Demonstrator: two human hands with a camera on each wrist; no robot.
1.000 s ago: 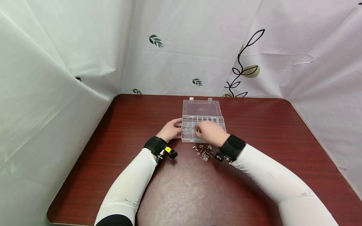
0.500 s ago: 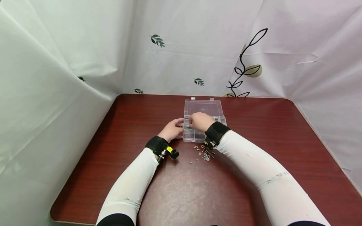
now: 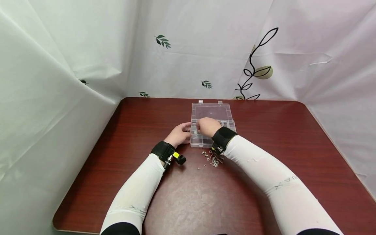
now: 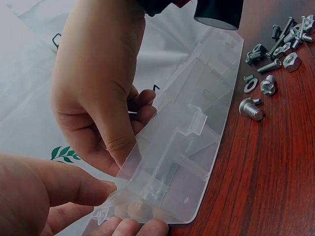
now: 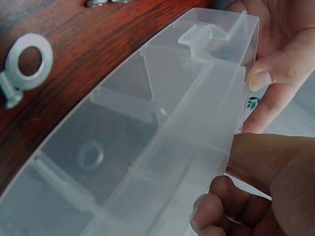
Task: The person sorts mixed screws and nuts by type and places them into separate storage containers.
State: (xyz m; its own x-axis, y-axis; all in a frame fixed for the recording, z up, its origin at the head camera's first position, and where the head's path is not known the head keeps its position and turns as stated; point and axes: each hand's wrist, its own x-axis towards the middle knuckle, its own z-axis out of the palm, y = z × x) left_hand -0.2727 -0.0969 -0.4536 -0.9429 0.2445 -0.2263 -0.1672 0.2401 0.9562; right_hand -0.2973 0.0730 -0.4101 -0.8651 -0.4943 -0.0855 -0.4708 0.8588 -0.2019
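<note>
A clear plastic compartment box (image 3: 196, 141) stands on the table with its lid (image 3: 211, 111) folded back. My left hand (image 3: 177, 135) holds the box's left end, thumb at the upper edge and fingers along the wall. Over the left compartments is my right hand (image 3: 208, 126), its fingers bent down into the box. Its thumb and fingertips are partly hidden by the walls, and anything between them cannot be seen. Through the wall in the right wrist view, a washer (image 5: 91, 153) shows in one compartment. Long thin metal pieces (image 3: 195, 132) lie in a left compartment.
Loose screws, nuts and washers (image 3: 215, 161) lie in front of the box, close below my right wrist. A thick bolt (image 4: 252, 109) is among those nearest the box. A patterned white cloth (image 3: 182, 49) hangs behind the red-brown table (image 3: 147, 117).
My right hand has moved left and slightly away from me, from the box's middle to its left compartments, then stayed there. The left hand keeps its place at the box.
</note>
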